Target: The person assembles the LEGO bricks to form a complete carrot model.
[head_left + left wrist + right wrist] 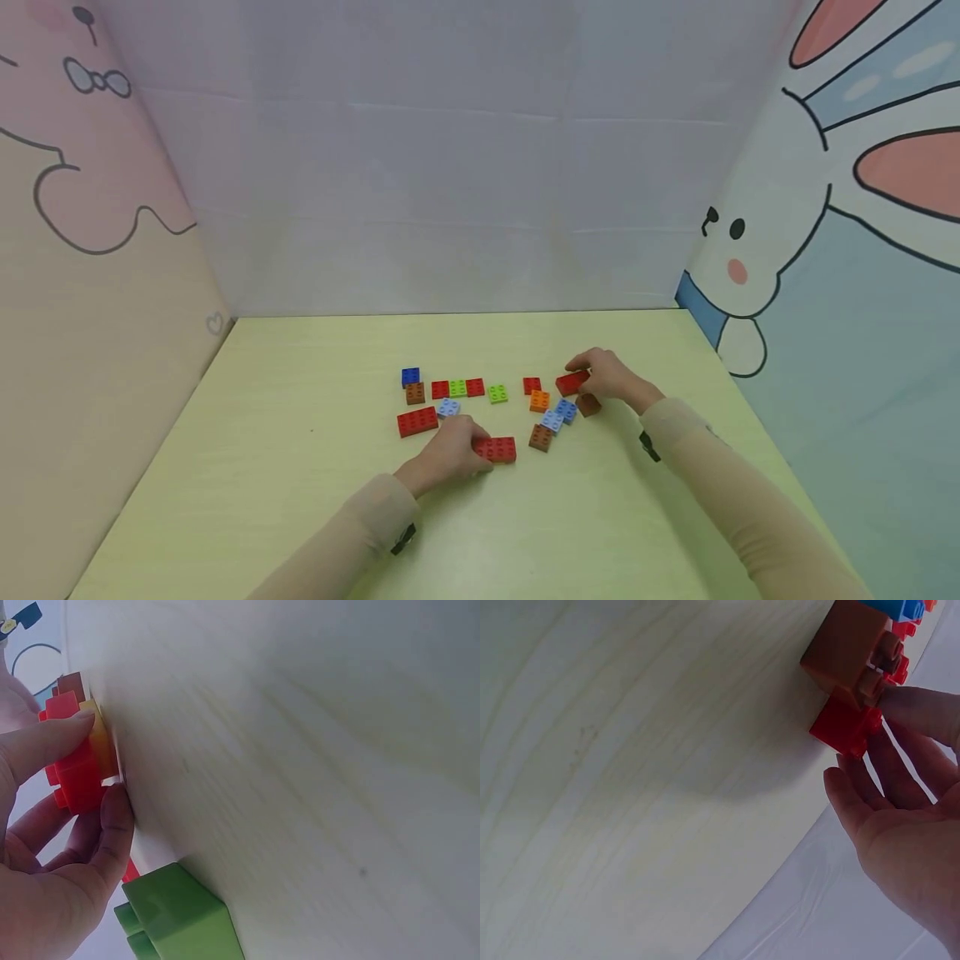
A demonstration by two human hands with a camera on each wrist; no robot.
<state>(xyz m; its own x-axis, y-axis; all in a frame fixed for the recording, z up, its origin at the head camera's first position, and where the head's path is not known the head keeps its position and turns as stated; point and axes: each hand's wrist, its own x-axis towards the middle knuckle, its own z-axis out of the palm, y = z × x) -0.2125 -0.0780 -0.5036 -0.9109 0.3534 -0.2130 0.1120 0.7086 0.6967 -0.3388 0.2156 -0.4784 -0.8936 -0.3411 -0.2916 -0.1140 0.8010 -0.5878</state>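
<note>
My left hand (452,450) pinches a long red brick (497,450) between thumb and fingers, near the front of the loose bricks. In the left wrist view the thumb lies over the studded side of this red brick (79,776). My right hand (611,379) holds another red brick (572,382) at the right end of the group. Seen from the right wrist, thumb and fingertips stand on either side of this red brick (847,726), and a brown brick (847,652) sits right beside it.
Between the hands lie an orange brick (539,401), light blue bricks (552,420) and a brown brick (540,437). Further left are a red-and-green row (457,388), a dark blue brick (410,377) and a long red brick (417,422). A pale wall (450,208) stands behind the table.
</note>
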